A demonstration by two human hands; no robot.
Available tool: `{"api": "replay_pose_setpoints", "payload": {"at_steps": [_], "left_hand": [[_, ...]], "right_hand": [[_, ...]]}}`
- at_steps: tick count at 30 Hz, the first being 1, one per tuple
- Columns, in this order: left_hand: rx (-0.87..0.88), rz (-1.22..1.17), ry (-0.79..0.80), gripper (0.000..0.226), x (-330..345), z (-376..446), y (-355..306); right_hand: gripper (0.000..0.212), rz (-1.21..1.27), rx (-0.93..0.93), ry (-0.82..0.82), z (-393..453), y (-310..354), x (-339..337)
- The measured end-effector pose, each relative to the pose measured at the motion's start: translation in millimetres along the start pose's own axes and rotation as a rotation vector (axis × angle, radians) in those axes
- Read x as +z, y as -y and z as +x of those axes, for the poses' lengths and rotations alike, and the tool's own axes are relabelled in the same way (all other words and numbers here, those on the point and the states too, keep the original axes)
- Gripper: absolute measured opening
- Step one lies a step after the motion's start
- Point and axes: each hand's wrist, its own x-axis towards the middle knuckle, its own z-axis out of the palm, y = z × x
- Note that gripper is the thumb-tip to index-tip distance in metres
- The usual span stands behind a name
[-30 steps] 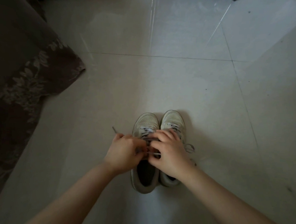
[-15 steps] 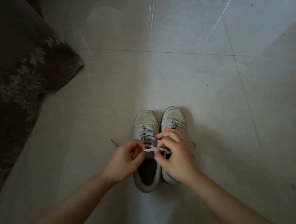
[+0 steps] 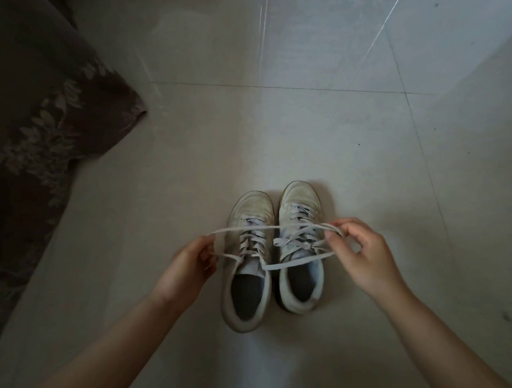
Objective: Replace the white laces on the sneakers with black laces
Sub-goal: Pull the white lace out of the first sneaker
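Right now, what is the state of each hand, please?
Left hand: closed, pinching the white lace of the left sneaker.
Right hand: closed, pinching the same lace.

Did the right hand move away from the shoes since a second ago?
Yes. The right hand was over the sneakers' tongues; now it sits out past the right sneaker, to its right, pulling the white lace sideways.

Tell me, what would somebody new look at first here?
Probably the two hands, left and right, pulling a white lace out sideways over the sneakers, which stand side by side on the tile floor. After that, the dark leafy cloth at the left.
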Motion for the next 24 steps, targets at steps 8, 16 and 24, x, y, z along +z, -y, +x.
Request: {"api": "replay_pose_setpoints", "payload": {"at_steps": [8,16,24], "left_hand": [[0.048,0.328,-0.46,0.024,-14,2,7],[0.91,1.125,-0.16,0.03,-7,-21,23],[0.889,1.297,-0.229,0.029,-2,-34,35]], "right_hand": [[0.038,-0.544,0.033,-0.183,-9,9,-5],[0.017,-0.485,-0.521,0.283,8,45,59],[0.01,-0.664,-0.527,0.553,33,55,80]]}}
